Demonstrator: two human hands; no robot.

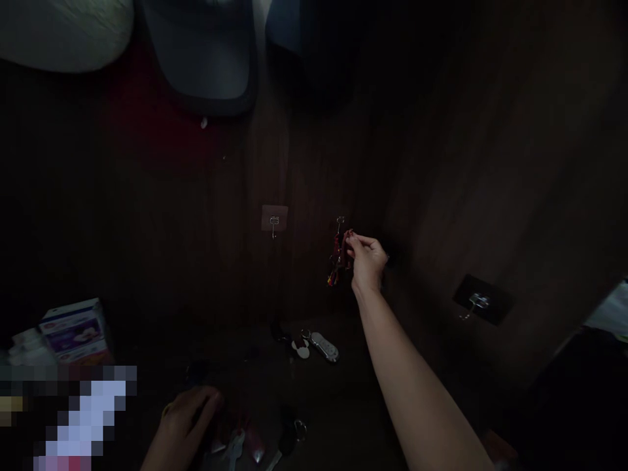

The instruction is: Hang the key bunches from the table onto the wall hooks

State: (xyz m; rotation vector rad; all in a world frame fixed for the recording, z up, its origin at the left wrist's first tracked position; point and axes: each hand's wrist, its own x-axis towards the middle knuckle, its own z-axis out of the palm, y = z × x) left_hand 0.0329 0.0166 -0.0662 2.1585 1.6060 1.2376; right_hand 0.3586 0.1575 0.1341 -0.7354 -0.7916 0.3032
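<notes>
My right hand (369, 261) reaches to the back panel, thumb and fingers pinched on a dark red cord keychain (337, 252). The keychain hangs at a small metal hook (340, 221), with a colourful bit at its lower end. Whether its loop sits on the hook is too dark to tell. Low on the left, my left hand (189, 418) is closed with thumb and fingertip together; what they hold, if anything, is hidden. Keys (236, 448) and a pink tag (255, 446) lie just right of it. Another key with a dark head (282, 448) has a metal ring (300, 430).
A silver key fob (324, 347) with a round white tag (300, 348) lies on the dark shelf. Hooks on the back panel (274, 221) and right wall (478, 301) stick out. Caps (206, 65) hang above; a box (76, 330) stands left.
</notes>
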